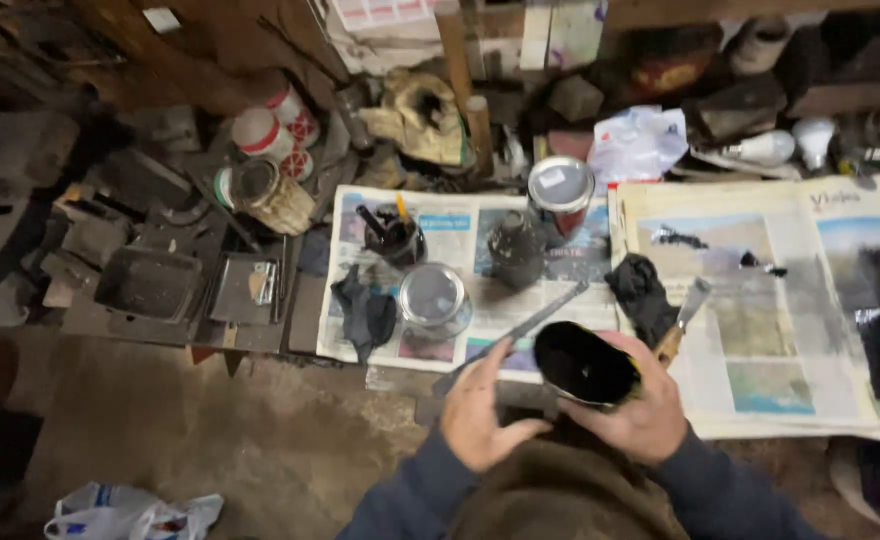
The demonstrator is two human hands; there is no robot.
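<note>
Gripping a black-coated can point(585, 363) in your right hand point(640, 415), your left hand point(480, 410) clasps a long flat blade point(515, 332) above the newspapers' point(480, 240) near edge.

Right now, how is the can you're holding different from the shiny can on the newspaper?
The held can is open, tipped and black inside; the lidded can is shut with a shiny lid. The held can sits between the left hand and right hand; the lidded can stands upright on the newspaper. Both are round.

2 hands close together: left point(480, 415) (fingers curled), right point(640, 415) gripping.
</note>
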